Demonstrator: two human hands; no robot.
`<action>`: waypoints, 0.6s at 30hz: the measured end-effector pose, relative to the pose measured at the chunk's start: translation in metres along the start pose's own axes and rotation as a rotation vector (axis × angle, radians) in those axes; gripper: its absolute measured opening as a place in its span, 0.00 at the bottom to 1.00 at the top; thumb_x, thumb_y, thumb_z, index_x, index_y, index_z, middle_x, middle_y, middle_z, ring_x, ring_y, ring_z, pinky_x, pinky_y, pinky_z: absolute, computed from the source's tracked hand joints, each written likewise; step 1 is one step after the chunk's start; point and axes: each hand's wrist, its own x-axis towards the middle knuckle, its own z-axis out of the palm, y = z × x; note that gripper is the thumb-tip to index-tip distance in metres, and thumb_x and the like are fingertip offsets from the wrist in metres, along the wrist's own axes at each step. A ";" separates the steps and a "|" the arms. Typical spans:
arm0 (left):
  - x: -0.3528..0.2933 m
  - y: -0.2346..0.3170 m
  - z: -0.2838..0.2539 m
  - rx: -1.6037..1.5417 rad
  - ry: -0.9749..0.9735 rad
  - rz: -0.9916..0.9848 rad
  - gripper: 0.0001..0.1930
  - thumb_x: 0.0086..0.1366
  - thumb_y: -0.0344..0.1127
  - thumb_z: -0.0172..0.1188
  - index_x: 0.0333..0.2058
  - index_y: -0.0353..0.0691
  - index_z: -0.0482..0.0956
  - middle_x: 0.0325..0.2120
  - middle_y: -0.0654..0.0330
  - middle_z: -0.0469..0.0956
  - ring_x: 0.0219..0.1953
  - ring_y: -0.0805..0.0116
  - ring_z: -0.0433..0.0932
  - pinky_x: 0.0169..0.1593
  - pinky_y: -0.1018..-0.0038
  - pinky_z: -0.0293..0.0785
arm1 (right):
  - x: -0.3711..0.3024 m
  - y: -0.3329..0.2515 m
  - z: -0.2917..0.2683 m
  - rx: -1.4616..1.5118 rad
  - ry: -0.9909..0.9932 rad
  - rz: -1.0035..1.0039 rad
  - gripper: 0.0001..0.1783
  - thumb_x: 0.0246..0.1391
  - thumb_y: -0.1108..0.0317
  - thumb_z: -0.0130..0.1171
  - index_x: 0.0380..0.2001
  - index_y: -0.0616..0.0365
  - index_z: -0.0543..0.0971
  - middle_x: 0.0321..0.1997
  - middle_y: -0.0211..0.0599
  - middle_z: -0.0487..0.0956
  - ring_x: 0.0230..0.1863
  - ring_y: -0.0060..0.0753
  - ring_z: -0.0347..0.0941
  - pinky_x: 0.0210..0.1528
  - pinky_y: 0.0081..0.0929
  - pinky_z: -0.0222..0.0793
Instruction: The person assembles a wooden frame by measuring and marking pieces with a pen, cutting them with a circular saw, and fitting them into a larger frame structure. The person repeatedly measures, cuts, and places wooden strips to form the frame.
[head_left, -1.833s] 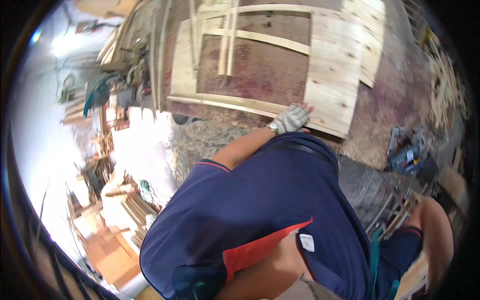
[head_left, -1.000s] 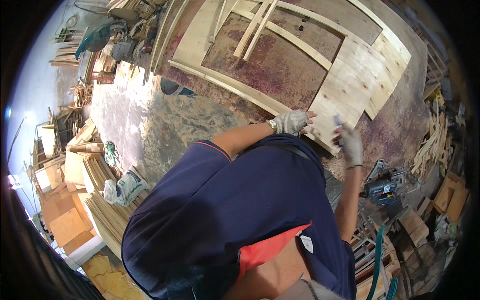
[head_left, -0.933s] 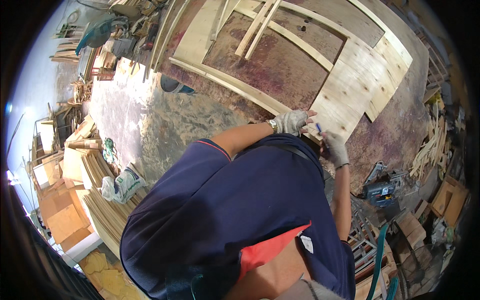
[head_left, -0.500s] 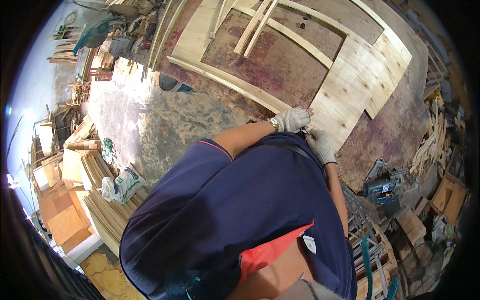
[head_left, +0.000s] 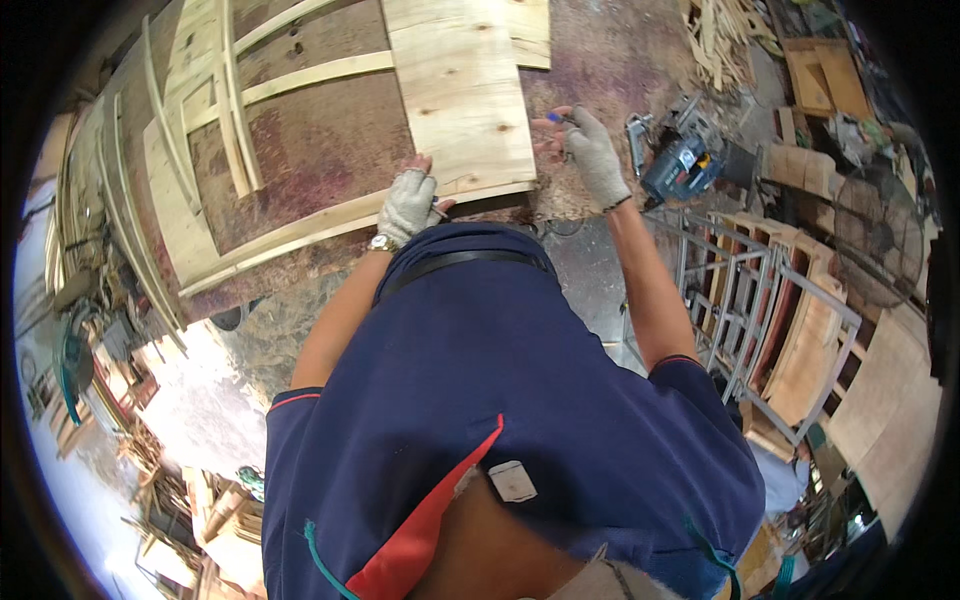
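Observation:
My left hand (head_left: 408, 207), in a pale glove with bare fingertips, lies over the near edge of a flat wooden frame (head_left: 320, 222). Its fingers curl onto the wood, and the thumb is at the outer edge. A small dark thing shows by that thumb, too small to name. Off the right side of the wide plywood panel (head_left: 465, 110), my right hand (head_left: 592, 160) is raised in a matching glove. Between its fingers is a slim pen-like thing with a blue end (head_left: 556, 117). Loose narrow wooden strips (head_left: 233, 110) lie across the frame's left part.
A blue-and-black power tool (head_left: 680, 165) lies on the stained work surface, right of my right hand. Beyond it are wood offcuts (head_left: 725, 45). Metal frames (head_left: 745, 320) stand at the lower right beside a round fan grille (head_left: 880, 235). Long strips (head_left: 125, 200) lean at the left.
My hands, close together before at the panel's corner, are now apart. The right has moved out past the panel's right side, with the blue-ended thing showing. The whole view has turned.

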 end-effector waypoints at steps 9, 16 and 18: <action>-0.001 -0.004 0.008 0.027 0.038 0.010 0.30 0.52 0.51 0.79 0.39 0.29 0.79 0.65 0.38 0.73 0.68 0.40 0.71 0.74 0.48 0.63 | -0.003 0.048 -0.001 -0.829 -0.017 -0.048 0.18 0.66 0.53 0.62 0.39 0.60 0.84 0.32 0.48 0.84 0.34 0.47 0.82 0.41 0.41 0.75; 0.001 -0.003 0.006 0.023 0.032 0.019 0.31 0.51 0.51 0.79 0.41 0.29 0.79 0.64 0.38 0.73 0.67 0.38 0.71 0.73 0.47 0.64 | -0.007 0.068 0.005 -0.798 -0.117 -0.023 0.18 0.64 0.53 0.62 0.40 0.58 0.84 0.32 0.50 0.85 0.38 0.51 0.84 0.42 0.43 0.76; 0.001 -0.002 0.005 0.027 0.021 0.015 0.32 0.52 0.51 0.79 0.42 0.28 0.79 0.64 0.37 0.73 0.67 0.37 0.71 0.73 0.48 0.64 | -0.006 0.069 0.007 -0.855 -0.143 -0.030 0.19 0.64 0.51 0.62 0.40 0.58 0.85 0.32 0.53 0.85 0.38 0.55 0.84 0.42 0.45 0.76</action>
